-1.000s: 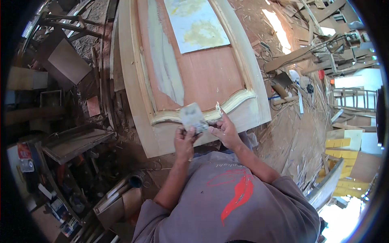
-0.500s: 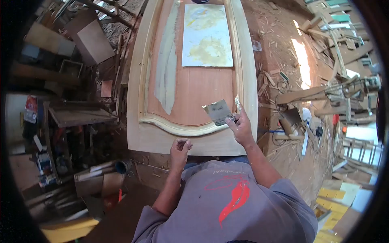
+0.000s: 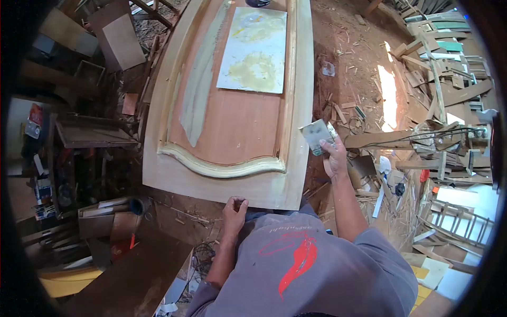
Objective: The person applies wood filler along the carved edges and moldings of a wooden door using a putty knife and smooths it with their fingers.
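Observation:
My right hand (image 3: 335, 157) grips a flat, square putty scraper (image 3: 315, 133) and holds it up past the right edge of a wooden door panel (image 3: 227, 193). Pale putty clings near the blade's right edge and the fingers. My left hand (image 3: 234, 214) is closed with curled fingers at the door's near edge; nothing shows in it. On the door's reddish inset lies a white board (image 3: 224, 79) smeared with yellowish putty. A long greyish putty patch (image 3: 194, 113) runs down the inset's left side. Curved moulding (image 3: 222, 170) frames its near end.
A dark container (image 3: 257, 2) stands at the far end of the door. Wood scraps and shavings litter the dirt floor (image 3: 351, 63). To the right a wooden beam (image 3: 380, 139) carries cables. A low wooden stand (image 3: 95, 132) is at the left.
My right hand has carried the scraper rightward, from over the door to beyond its edge. The view has turned, so the door appears tilted and further left. My left hand stays closed near the edge.

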Tool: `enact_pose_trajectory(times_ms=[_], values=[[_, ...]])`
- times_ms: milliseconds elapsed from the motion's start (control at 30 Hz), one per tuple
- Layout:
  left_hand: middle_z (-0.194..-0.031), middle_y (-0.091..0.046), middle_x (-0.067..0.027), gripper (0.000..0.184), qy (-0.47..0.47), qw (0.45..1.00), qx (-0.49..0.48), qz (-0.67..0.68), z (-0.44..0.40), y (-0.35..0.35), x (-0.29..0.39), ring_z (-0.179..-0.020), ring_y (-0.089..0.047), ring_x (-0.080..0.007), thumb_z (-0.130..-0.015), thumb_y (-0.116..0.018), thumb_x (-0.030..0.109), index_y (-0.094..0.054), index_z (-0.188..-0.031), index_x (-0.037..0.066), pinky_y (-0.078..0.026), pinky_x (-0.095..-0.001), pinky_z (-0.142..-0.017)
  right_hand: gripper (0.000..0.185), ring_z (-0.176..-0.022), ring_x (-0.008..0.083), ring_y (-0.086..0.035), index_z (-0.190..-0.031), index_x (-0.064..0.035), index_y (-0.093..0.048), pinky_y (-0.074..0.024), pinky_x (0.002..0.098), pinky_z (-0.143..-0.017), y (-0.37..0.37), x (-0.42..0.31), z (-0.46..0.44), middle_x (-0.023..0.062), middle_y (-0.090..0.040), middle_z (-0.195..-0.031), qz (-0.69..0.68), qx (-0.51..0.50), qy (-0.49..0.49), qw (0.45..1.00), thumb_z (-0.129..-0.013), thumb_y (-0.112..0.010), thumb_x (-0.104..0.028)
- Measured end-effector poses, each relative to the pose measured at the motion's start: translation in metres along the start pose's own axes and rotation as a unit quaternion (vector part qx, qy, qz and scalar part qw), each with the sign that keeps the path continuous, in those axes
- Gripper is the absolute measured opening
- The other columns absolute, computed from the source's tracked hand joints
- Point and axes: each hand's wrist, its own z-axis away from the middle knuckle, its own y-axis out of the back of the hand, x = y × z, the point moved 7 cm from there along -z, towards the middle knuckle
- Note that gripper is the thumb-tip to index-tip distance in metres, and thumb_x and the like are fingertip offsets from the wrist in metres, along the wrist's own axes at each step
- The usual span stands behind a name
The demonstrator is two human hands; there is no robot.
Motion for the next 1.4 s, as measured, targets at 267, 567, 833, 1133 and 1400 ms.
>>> enact_pose_trajectory(times_ms=[267, 567, 833, 1133, 1400], values=[[-0.096, -0.077, -0.0110, 0.023, 0.000, 0.999, -0.016, -0.035, -0.025, -0.030, -0.006, -0.089, -0.072, -0.0158, -0.096, -0.077, 0.018, -0.070, -0.108, 0.001, -0.058, -0.0341, -0.082, 0.036, -0.112, 0.0207, -0.071, -0.132, 0.0019, -0.066, -0.0554, 0.0353, -0.102, 0.043, 0.015, -0.028, 0.0115, -0.074, -0.123, 0.011, -0.001, -0.036, 0.999, -0.096, -0.072, 0.000], [-0.098, -0.076, -0.0130, 0.024, 0.048, 0.989, 0.130, -0.058, 0.017, -0.062, -0.022, -0.090, -0.074, -0.0197, -0.097, -0.073, 0.018, -0.070, -0.112, 0.000, -0.058, -0.0361, -0.083, 0.068, -0.120, 0.0159, -0.064, -0.156, 0.0019, -0.049, -0.0500, 0.0319, -0.106, 0.041, 0.009, -0.084, 0.0080, -0.066, -0.136, 0.330, -0.145, -0.058, 0.931, -0.094, -0.076, -0.003], [-0.105, -0.077, -0.0191, 0.029, 0.093, 0.981, 0.168, -0.031, 0.076, -0.178, 0.013, -0.097, -0.076, -0.0274, -0.097, -0.073, 0.021, -0.069, -0.117, 0.000, -0.058, -0.0384, -0.088, 0.102, -0.090, 0.0091, -0.060, -0.171, -0.0120, -0.024, -0.0513, 0.0249, -0.082, -0.034, -0.006, -0.112, 0.0018, -0.067, -0.106, 0.396, -0.396, -0.067, 0.826, -0.086, -0.079, -0.002], [-0.107, -0.077, -0.0158, 0.031, 0.126, 0.947, 0.297, -0.009, 0.135, -0.102, -0.036, -0.100, -0.076, -0.0255, -0.096, -0.075, 0.023, -0.070, -0.119, 0.004, -0.059, -0.0382, -0.088, 0.122, -0.066, 0.0095, -0.047, -0.174, -0.0166, -0.002, -0.0449, 0.0269, -0.060, -0.166, 0.014, -0.072, -0.0022, -0.050, -0.076, 0.380, -0.591, -0.099, 0.704, -0.072, -0.066, 0.004], [-0.102, -0.076, -0.0188, 0.035, 0.198, 0.910, 0.303, -0.201, 0.201, 0.039, -0.232, -0.097, -0.075, -0.0336, -0.093, -0.076, 0.028, -0.070, -0.116, 0.002, -0.059, -0.0429, -0.085, 0.117, -0.077, 0.0141, -0.061, -0.174, -0.0143, -0.010, -0.0557, 0.0320, -0.074, -0.252, 0.108, -0.013, 0.0052, -0.062, -0.089, 0.398, -0.594, -0.120, 0.688, -0.073, -0.068, -0.004]])
